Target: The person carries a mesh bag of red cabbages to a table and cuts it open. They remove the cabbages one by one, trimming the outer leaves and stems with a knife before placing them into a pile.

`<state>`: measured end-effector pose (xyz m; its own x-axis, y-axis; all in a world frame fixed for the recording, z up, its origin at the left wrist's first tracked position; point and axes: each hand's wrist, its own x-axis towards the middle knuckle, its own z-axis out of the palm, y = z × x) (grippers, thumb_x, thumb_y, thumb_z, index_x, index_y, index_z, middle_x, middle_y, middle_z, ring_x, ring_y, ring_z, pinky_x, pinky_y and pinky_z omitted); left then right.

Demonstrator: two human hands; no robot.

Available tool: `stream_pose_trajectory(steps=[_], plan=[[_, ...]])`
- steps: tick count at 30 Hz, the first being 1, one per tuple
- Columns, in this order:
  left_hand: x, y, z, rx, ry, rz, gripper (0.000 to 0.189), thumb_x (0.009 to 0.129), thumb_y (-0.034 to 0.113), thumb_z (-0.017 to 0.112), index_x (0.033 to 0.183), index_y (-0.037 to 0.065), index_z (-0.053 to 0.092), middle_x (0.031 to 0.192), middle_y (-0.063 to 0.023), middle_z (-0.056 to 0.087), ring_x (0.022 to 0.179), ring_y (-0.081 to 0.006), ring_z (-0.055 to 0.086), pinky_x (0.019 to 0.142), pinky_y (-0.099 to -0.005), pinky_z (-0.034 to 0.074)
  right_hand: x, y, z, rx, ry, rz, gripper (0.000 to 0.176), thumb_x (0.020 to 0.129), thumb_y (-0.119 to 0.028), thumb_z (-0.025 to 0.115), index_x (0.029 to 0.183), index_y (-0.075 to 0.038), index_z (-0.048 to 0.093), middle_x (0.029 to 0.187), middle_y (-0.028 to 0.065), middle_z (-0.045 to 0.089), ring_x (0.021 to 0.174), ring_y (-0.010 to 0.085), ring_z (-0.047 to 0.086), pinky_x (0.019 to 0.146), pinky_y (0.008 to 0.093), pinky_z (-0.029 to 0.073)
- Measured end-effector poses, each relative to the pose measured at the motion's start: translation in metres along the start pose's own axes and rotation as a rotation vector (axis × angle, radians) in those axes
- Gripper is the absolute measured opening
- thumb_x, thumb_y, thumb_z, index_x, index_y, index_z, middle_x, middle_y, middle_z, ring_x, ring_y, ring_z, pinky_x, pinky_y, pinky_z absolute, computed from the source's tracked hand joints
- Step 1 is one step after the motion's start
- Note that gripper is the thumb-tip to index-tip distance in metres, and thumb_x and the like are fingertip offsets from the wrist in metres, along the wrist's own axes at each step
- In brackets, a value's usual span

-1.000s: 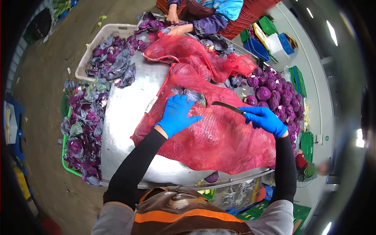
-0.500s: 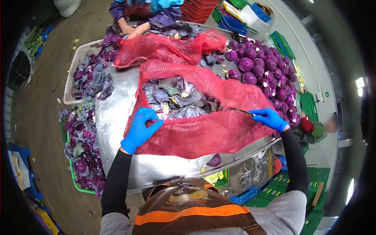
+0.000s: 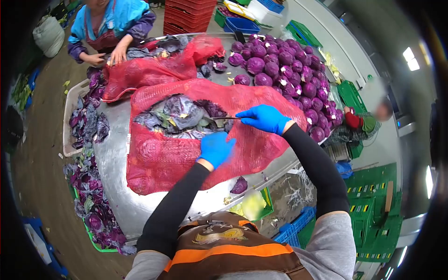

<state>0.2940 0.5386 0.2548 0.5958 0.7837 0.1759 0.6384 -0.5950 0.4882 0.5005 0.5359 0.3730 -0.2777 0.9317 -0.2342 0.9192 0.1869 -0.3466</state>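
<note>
A bulging red mesh bag [image 3: 186, 161] lies across the metal table with a wide slit in its top. Dark purple cabbages with loose outer leaves [image 3: 179, 111] show through that opening. My right hand [image 3: 265, 119], in a blue glove, grips a knife [image 3: 226, 118]; its blade points left, at the right end of the slit. Just below it, my left hand [image 3: 216, 148], also blue-gloved and slightly blurred, is closed at the near edge of the slit, on the netting. Its fingertips are partly hidden.
Another red mesh bag [image 3: 149, 74] lies beyond, with a co-worker's hands [image 3: 119, 51] at it. Trimmed purple cabbages [image 3: 298, 70] are piled at the right. Leaves fill a white crate [image 3: 72, 109] and a green-rimmed crate [image 3: 100, 248] at the left. A loose leaf [image 3: 239, 185] lies near the table's front edge.
My left hand has moved right along the slit's near edge, and my right hand has come left with the knife. The co-worker is more upright. The view has shifted to the right.
</note>
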Motion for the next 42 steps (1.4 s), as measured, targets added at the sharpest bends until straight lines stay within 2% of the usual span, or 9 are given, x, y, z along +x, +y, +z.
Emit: stream_pose_trajectory(steps=[3, 6, 9, 11, 18, 27, 38, 40, 42], plan=[[-0.028, -0.006, -0.014, -0.686, -0.147, 0.026, 0.037, 0.089, 0.04, 0.059, 0.08, 0.005, 0.064, 0.072, -0.019, 0.061, 0.066, -0.0348, 0.061, 0.059, -0.0414, 0.044, -0.053, 0.0, -0.005, -0.178, -0.049, -0.053, 0.029, 0.09, -0.031, 0.059, 0.116, -0.021, 0.066, 0.092, 0.0143, 0.067, 0.082, 0.0335, 0.064, 0.069, 0.0417, 0.051], [-0.12, -0.001, -0.071, -0.58, -0.288, 0.145, 0.032, 0.083, 0.036, 0.069, 0.073, 0.006, 0.065, 0.067, -0.0157, 0.059, 0.064, -0.0341, 0.059, 0.059, -0.0405, 0.045, -0.183, 0.035, -0.019, -0.135, -0.088, 0.146, 0.033, 0.089, -0.027, 0.061, 0.119, -0.015, 0.064, 0.092, 0.015, 0.068, 0.077, 0.0278, 0.068, 0.073, 0.0383, 0.052], [-0.141, -0.019, -0.053, -0.599, -0.41, 0.082, 0.03, 0.08, 0.035, 0.073, 0.08, 0.005, 0.068, 0.079, -0.0129, 0.063, 0.076, -0.0303, 0.062, 0.064, -0.038, 0.047, -0.249, 0.029, -0.026, 0.119, -0.167, 0.554, 0.031, 0.088, -0.025, 0.063, 0.118, -0.015, 0.066, 0.097, 0.0148, 0.068, 0.087, 0.0262, 0.067, 0.074, 0.0338, 0.052], [-0.134, -0.01, -0.05, -0.476, -0.353, 0.256, 0.034, 0.081, 0.035, 0.073, 0.098, 0.007, 0.069, 0.103, -0.0115, 0.065, 0.092, -0.029, 0.063, 0.072, -0.0366, 0.048, -0.261, 0.026, -0.015, 0.511, 0.248, 0.555, 0.031, 0.088, -0.019, 0.064, 0.118, -0.013, 0.065, 0.095, 0.0136, 0.068, 0.082, 0.0226, 0.067, 0.072, 0.0305, 0.05], [-0.104, 0.016, -0.021, -0.565, -0.542, -0.133, 0.055, 0.079, 0.044, 0.072, 0.113, 0.001, 0.061, 0.108, -0.0191, 0.065, 0.1, -0.0342, 0.063, 0.085, -0.0388, 0.05, -0.21, -0.007, -0.031, -0.227, 0.187, 0.28, 0.027, 0.089, -0.026, 0.063, 0.115, -0.02, 0.067, 0.084, 0.0075, 0.065, 0.075, 0.0248, 0.064, 0.066, 0.035, 0.05], [-0.12, -0.001, -0.02, -0.574, -0.575, -0.094, 0.056, 0.081, 0.045, 0.07, 0.114, 0.0, 0.063, 0.104, -0.0215, 0.067, 0.095, -0.0319, 0.065, 0.082, -0.0369, 0.049, -0.199, -0.001, -0.023, -0.649, 0.087, 0.259, 0.026, 0.084, -0.018, 0.06, 0.109, -0.019, 0.064, 0.077, 0.0074, 0.059, 0.07, 0.0265, 0.063, 0.054, 0.0414, 0.047], [-0.123, 0.004, -0.027, -0.653, -0.63, -0.115, 0.045, 0.083, 0.042, 0.069, 0.103, 0.002, 0.068, 0.084, -0.0203, 0.068, 0.076, -0.0316, 0.067, 0.069, -0.0377, 0.049, -0.194, -0.011, -0.001, -0.73, 0.143, 0.231, 0.022, 0.087, -0.013, 0.053, 0.107, -0.012, 0.061, 0.079, 0.0085, 0.06, 0.068, 0.0273, 0.063, 0.052, 0.0402, 0.048], [-0.123, 0.003, -0.028, -0.66, -0.72, -0.16, 0.046, 0.084, 0.038, 0.07, 0.11, 0.0, 0.067, 0.094, -0.016, 0.071, 0.084, -0.0169, 0.064, 0.08, -0.0338, 0.048, -0.19, -0.013, 0.0, -0.659, 0.196, 0.162, 0.022, 0.086, -0.013, 0.053, 0.106, -0.011, 0.061, 0.079, 0.0085, 0.059, 0.069, 0.0268, 0.063, 0.052, 0.0399, 0.048], [-0.122, 0.006, -0.033, -0.666, -0.72, -0.163, 0.045, 0.084, 0.037, 0.07, 0.109, 0.0, 0.067, 0.094, -0.0158, 0.071, 0.084, -0.0166, 0.064, 0.08, -0.0336, 0.048, -0.189, 0.0, 0.008, -0.718, 0.222, 0.196, 0.022, 0.086, -0.013, 0.053, 0.107, -0.011, 0.06, 0.079, 0.0087, 0.059, 0.069, 0.0271, 0.063, 0.052, 0.0397, 0.047]])
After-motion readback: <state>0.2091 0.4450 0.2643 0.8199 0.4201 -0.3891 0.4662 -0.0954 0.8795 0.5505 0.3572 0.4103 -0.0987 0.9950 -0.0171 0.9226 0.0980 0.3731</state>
